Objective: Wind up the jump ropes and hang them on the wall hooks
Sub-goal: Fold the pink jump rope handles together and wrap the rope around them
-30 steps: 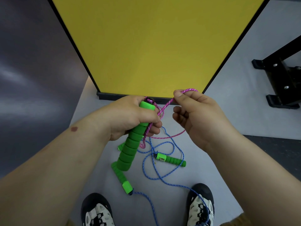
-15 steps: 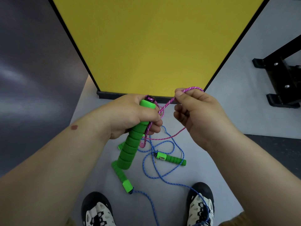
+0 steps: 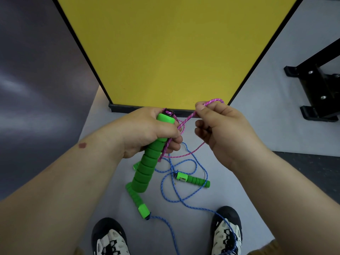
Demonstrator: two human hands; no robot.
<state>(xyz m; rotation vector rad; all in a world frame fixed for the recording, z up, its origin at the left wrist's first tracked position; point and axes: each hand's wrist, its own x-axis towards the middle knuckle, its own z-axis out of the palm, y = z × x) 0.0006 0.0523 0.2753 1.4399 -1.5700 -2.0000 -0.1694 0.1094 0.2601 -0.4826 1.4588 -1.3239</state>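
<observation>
Two hands work unlabelled gear: the left hand (image 3: 147, 131) grips a green handle (image 3: 149, 159), the right hand (image 3: 220, 129) pinches pink rope (image 3: 187, 118).

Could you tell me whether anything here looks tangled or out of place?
Yes: the blue braided jump rope lies on the grey floor in loose crossing loops, one strand running over the right black-and-white shoe. It looks unwound and easy to trip on.
</observation>
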